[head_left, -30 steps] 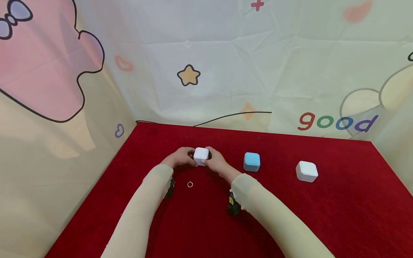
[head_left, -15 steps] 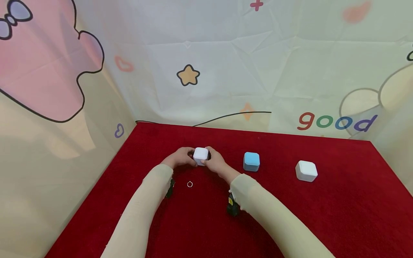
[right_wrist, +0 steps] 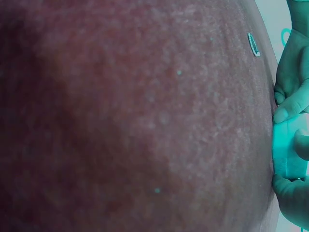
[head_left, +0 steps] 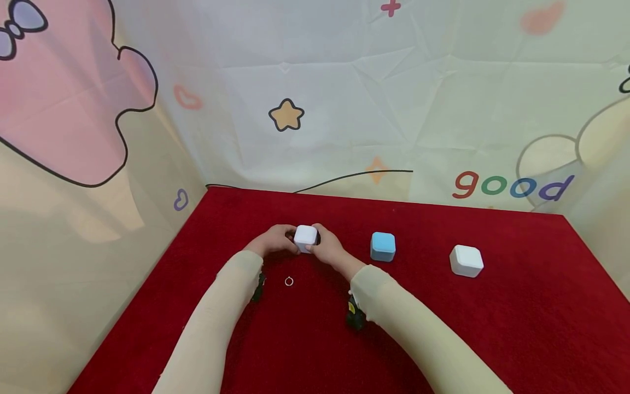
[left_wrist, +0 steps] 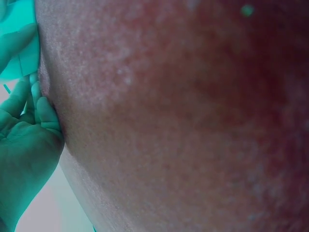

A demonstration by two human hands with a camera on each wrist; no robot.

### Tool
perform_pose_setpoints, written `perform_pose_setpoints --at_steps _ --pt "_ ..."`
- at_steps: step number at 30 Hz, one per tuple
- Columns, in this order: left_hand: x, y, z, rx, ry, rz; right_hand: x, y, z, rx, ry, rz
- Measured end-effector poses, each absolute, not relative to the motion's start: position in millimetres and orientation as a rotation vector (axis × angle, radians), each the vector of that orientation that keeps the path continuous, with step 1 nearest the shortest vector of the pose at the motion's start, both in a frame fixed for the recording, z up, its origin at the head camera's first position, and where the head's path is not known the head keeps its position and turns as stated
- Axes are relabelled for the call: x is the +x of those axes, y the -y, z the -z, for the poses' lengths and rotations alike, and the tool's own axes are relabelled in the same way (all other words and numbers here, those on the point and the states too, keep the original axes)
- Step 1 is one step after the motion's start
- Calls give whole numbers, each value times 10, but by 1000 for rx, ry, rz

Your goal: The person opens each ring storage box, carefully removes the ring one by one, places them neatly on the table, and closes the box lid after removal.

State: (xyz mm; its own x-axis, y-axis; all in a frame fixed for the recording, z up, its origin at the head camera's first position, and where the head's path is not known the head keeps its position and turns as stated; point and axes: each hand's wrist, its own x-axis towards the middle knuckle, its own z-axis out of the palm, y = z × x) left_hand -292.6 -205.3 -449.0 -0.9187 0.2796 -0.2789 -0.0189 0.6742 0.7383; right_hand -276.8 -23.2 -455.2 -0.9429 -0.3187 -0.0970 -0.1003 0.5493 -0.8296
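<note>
A small white box (head_left: pixel 305 235) with rounded corners stands upright between both hands on the red cloth. From its left side the left hand (head_left: pixel 276 239) grips it, thumb toward the near face. My right hand (head_left: pixel 328 246) holds the opposite side, with its thumb across the near right corner. The box (right_wrist: pixel 285 145) shows at the edge of the right wrist view, fingers around it. Nearer to me, a thin ring (head_left: pixel 289 281) lies on the cloth between the forearms.
To the right, a light blue box (head_left: pixel 383 247) and a second white box (head_left: pixel 466 261) sit apart on the red cloth (head_left: pixel 521 317). Behind the table hangs a printed fabric backdrop (head_left: pixel 344 120), which also runs along the left side.
</note>
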Motion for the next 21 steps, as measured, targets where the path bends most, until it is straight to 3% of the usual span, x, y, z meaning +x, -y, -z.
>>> perform_pose_setpoints --at_steps 21 --pt "-2904 2081 4473 244 -2473 -1177 -2765 96 4542 -384 -2538 1297"
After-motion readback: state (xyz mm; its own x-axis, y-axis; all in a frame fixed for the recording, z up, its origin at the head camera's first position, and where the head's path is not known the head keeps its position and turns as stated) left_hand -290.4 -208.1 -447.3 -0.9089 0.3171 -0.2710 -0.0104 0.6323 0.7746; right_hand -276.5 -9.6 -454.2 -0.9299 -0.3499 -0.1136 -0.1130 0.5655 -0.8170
